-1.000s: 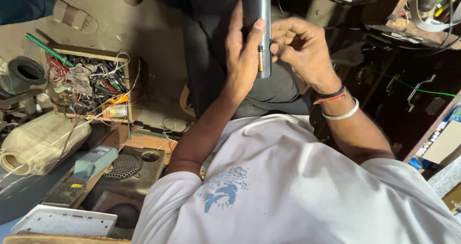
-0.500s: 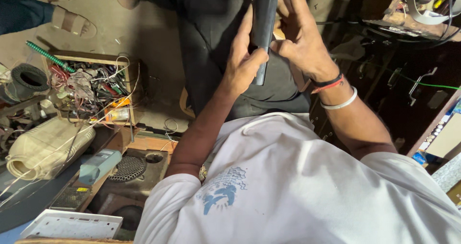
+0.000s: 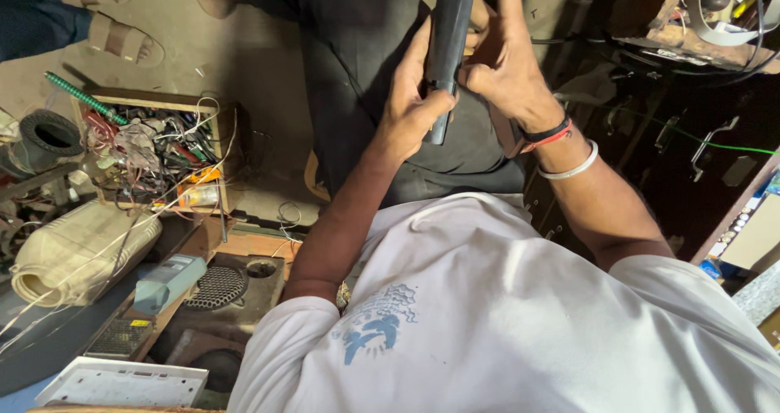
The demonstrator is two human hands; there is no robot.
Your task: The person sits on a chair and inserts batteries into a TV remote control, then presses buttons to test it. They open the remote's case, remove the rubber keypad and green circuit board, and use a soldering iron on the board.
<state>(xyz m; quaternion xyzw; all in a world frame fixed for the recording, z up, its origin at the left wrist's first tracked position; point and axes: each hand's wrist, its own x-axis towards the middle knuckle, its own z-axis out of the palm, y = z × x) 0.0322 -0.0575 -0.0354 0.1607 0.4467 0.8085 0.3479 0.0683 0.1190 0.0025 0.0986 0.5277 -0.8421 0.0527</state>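
1. Head view, upper centre of the frame: we see a dark grey metal tube (image 3: 445, 51) held nearly upright, its upper end cut off by the top edge and its lower end free above the dark trousers (image 3: 357, 64).
2. Our left hand (image 3: 410, 108) sits just left of the tube, fingers curled around its lower part, thumb pressed against the tube's side.
3. Our right hand (image 3: 508, 68) sits just right of the tube at about the same height, fingers closed against it. How far they wrap behind it we cannot tell. The wrist carries a black and red band (image 3: 546, 133) and a silver bangle (image 3: 569, 169).
4. Lower half of the frame: a white shirt (image 3: 520, 315) with a blue print fills the foreground.
5. Left of the frame: a wooden box (image 3: 154, 149) holds tangled wires and small parts, and a green rod (image 3: 85, 98) leans on its upper left corner.
6. Far left: a cream ribbed casing (image 3: 77, 250) lies below a black rubber ring (image 3: 49, 133).
7. Lower left: a round metal grille (image 3: 215, 287) lies beside a pale blue-grey block (image 3: 166, 281), with a white panel (image 3: 122, 383) at the bottom edge.
8. Upper left: a sandalled foot (image 3: 122, 41) rests on the floor.
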